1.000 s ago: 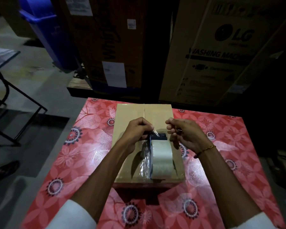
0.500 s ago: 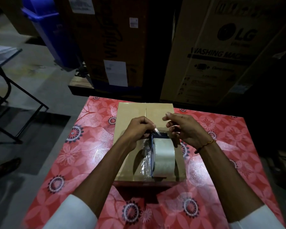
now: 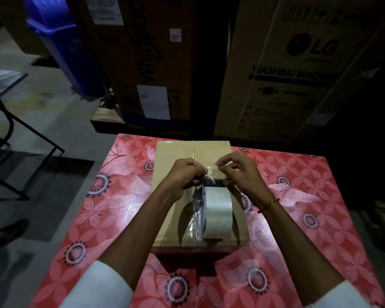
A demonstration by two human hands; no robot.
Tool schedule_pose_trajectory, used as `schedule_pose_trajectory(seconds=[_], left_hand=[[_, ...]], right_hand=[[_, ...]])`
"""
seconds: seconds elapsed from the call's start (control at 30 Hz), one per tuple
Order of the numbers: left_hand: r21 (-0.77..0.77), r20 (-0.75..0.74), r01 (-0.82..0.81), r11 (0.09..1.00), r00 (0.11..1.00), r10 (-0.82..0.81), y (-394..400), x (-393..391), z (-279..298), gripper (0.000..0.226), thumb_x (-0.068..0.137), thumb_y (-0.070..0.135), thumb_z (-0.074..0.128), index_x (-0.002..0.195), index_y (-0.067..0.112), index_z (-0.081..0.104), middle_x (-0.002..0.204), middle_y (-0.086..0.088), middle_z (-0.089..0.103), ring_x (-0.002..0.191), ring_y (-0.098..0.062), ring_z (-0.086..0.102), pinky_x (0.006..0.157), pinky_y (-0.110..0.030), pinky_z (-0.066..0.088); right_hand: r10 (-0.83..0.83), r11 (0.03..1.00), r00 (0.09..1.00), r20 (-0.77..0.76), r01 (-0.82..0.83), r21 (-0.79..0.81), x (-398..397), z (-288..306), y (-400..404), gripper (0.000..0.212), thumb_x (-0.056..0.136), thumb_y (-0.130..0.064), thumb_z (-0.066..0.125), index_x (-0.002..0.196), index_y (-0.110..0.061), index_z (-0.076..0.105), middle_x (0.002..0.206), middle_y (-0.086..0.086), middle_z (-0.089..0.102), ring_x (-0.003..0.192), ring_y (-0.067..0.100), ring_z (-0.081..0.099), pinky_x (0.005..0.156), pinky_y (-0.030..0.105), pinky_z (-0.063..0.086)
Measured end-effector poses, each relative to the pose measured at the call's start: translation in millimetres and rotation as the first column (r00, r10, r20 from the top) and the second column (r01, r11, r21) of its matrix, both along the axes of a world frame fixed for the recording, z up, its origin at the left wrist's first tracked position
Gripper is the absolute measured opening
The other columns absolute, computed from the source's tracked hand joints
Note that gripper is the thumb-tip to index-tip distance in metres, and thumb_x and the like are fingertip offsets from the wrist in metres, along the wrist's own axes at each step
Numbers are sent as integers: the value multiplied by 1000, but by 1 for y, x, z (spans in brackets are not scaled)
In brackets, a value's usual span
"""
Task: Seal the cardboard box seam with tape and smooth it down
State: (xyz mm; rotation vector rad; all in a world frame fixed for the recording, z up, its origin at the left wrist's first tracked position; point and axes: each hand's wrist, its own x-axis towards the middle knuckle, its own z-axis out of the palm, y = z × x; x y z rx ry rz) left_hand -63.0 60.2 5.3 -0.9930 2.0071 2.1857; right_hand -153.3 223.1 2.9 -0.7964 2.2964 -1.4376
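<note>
A flat cardboard box (image 3: 173,152) lies on the red flowered table, its centre seam (image 3: 193,150) running away from me. On its near right part stands a blue tape dispenser with a roll of clear tape (image 3: 217,206). My left hand (image 3: 185,174) and my right hand (image 3: 240,172) hover just beyond the roll, each pinching a corner of the clear tape's free end (image 3: 211,172), which is stretched between them above the box. Crumpled clear film (image 3: 195,221) lies left of the roll.
The red flowered tablecloth (image 3: 111,207) covers a small table. Tall appliance cartons (image 3: 287,74) stand right behind it. A blue bin (image 3: 65,47) and a folding table (image 3: 2,85) are at the left, and a sandalled foot (image 3: 7,231) is on the floor.
My right hand has lifted and moved right and away from the left, spreading the tape end wider. The view has shifted slightly.
</note>
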Motion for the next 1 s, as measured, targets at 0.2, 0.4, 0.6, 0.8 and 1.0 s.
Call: schedule_pose_trajectory(seconds=[0.2, 0.4, 0.6, 0.8, 1.0], left_hand=[[86, 7, 44, 995, 999, -44, -9, 1, 1, 6, 82, 0, 69, 88, -1, 68, 85, -16, 70, 66, -17, 65, 67, -29, 54], [100, 1, 108, 989, 994, -109, -10, 1, 2, 7, 84, 1, 66, 89, -2, 70, 87, -20, 71, 72, -22, 63, 76, -36, 52], [107, -1, 109, 988, 994, -109, -10, 2, 2, 6, 85, 1, 66, 87, -1, 71, 88, -21, 71, 79, -27, 63, 81, -39, 52], [117, 4, 113, 987, 993, -114, -11, 2, 3, 9, 85, -1, 63, 82, 1, 72, 86, -17, 71, 78, -23, 67, 68, -30, 53], [99, 8, 118, 988, 993, -119, -12, 1, 2, 8, 86, 1, 63, 87, 2, 71, 92, -18, 72, 87, -25, 69, 78, -33, 56]], right_hand=[[68, 998, 981, -180, -70, -4, 5, -9, 12, 16, 89, -3, 69, 92, -16, 76, 103, 5, 59, 97, 13, 61, 80, 26, 57], [107, 994, 975, -193, -104, 23, 7, -16, 16, 19, 89, 1, 66, 97, -13, 77, 105, 4, 70, 100, 11, 66, 88, 19, 54], [75, 997, 980, -185, -68, 40, 7, -12, 13, 19, 91, 1, 64, 97, -12, 77, 96, -5, 72, 93, 5, 67, 83, 23, 56], [100, 994, 967, -234, -89, 56, 5, -11, 11, 17, 91, -1, 65, 99, -11, 77, 96, -3, 73, 91, 8, 68, 81, 24, 57], [138, 990, 966, -220, -129, 55, 3, -9, 13, 21, 90, 4, 61, 99, -8, 77, 94, -1, 71, 92, 14, 68, 77, 29, 59]])
